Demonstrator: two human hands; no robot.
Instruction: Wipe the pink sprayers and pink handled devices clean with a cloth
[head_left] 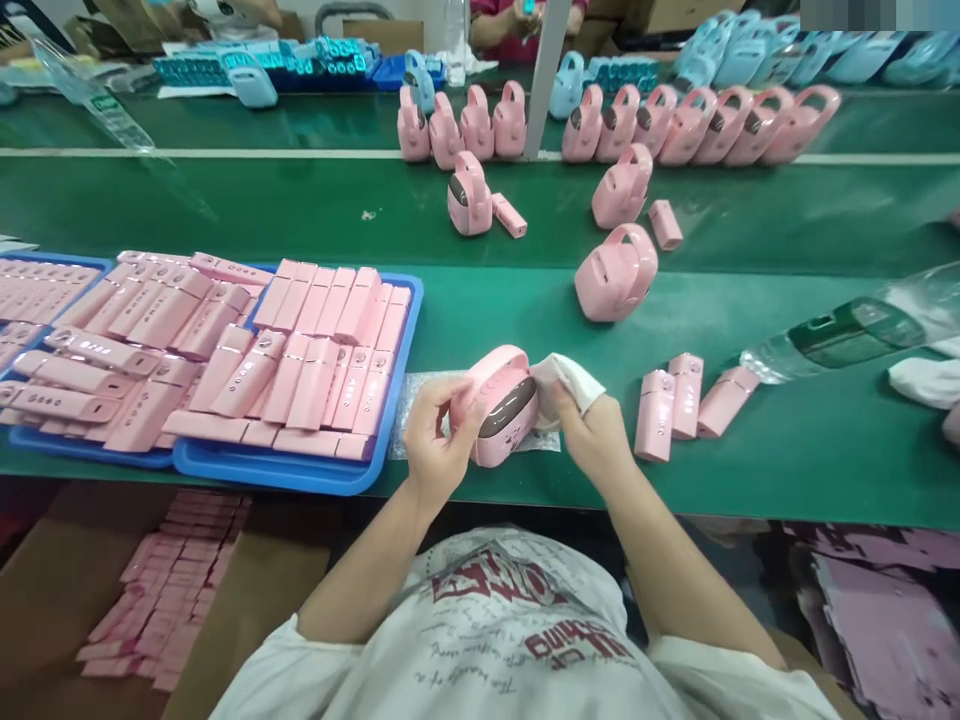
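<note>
Pinching the left side of a pink handled case (486, 446), the left hand (437, 440) is closed round it, thumb across the front and fingers reaching towards the base of the looped handle (501, 362). The right hand (596, 432) is closed on a bunched white cloth (574, 378), which lies against the case's right side; its fingertips are hidden behind the folds, so how firmly they press cannot be told. The case is at the near edge of the green bench (517, 320), in front of the person and over a clear plastic sheet (550, 441), tilted a little; whether its base touches the sheet is unclear. On its left stands a blue tray (300, 478) of pink sticks, and on its right lie three loose pink blocks (655, 415) near a plastic bottle (832, 335). Judging by its glossy shell, the case is probably light, stiff plastic, slippery under dry fingers, and its dark front window (510, 408) would likely smudge or scratch. The body's sides look the surest hold, with the handle good for lifting and the window best left untouched. The cloth looks soft and limp, giving easily between the fingers.
</note>
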